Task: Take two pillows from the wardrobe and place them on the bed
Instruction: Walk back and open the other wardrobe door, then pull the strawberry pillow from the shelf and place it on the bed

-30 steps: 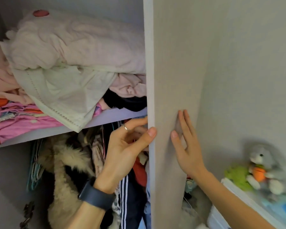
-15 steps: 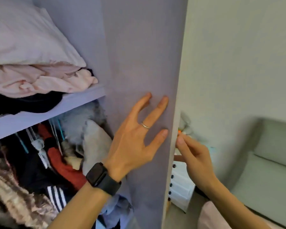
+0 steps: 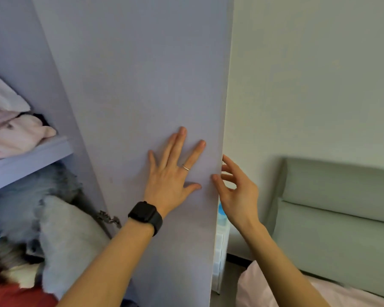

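Door (image 3: 142,85) of wardrobe, swung open: our left hand (image 3: 171,171) lies flat and spread on it, right hand (image 3: 237,189) loosely open at its edge. Pillow (image 3: 2,94) on shelf (image 3: 29,160), untouched; next we reach for it, we judge.

No readable text, labels, brands or numbers anywhere. The watch (image 3: 145,214) face on the left wrist, against the wardrobe door (image 3: 142,85), shows blank black.
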The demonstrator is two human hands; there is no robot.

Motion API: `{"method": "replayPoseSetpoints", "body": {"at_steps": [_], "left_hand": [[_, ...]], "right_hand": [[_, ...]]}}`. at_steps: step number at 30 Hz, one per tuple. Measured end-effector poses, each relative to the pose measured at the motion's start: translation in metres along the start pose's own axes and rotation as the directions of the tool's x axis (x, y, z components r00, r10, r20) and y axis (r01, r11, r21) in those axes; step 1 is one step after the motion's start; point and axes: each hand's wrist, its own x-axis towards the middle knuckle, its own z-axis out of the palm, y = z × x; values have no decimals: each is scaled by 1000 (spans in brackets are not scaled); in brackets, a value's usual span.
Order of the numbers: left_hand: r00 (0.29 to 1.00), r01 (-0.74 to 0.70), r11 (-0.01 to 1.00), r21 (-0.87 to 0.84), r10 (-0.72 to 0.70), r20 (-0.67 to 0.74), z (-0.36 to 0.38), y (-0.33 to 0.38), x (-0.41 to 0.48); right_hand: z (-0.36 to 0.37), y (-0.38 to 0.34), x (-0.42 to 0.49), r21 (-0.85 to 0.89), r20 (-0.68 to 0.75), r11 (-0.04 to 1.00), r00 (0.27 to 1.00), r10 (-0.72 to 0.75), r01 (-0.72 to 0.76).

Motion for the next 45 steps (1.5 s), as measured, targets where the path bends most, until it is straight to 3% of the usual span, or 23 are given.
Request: {"method": "replayPoseSetpoints", "body": {"at_steps": [6, 9, 11, 14, 17, 20, 26, 36, 41, 45], "left_hand": [[1000, -26, 999, -26, 26, -11, 10, -4, 1], [999, -36, 996, -86, 32, -38, 6, -14, -21], [999, 33, 991, -130, -37, -32, 3, -26, -48], [974, 225, 965, -136, -217, 71, -5, -56, -98], [893, 421, 905, -60, -402, 205, -26, -86, -146], [818, 539, 841, 33, -533, 217, -61, -114, -182], [751, 633, 746, 207, -656, 70, -146, -158, -206], [695, 715, 600, 359, -665, -272, -269, -229, -147], [684, 712, 479, 514, -640, -351, -304, -283, -109], [720, 631, 391, 670, -616, -319, -304, -330, -88]], "right_hand": [[10, 9, 0, -84, -50, 996, 999, -20, 16], [22, 12, -25, -248, -134, 961, 978, -157, 120], [35, 13, -47, -333, -147, 917, 949, -279, 218], [65, 14, -74, -323, 30, 878, 931, -365, 354], [104, 9, -89, -166, 276, 953, 940, -201, 253], [148, -2, -92, -108, 492, 966, 857, -152, 233], [232, -57, -81, 74, 628, 940, 717, -303, 333], [337, -197, 5, 372, 547, 810, 598, -586, 453], [385, -241, 73, 367, 488, 758, 583, -650, 539], [424, -245, 124, 167, 626, 766, 533, -569, 621]]}}
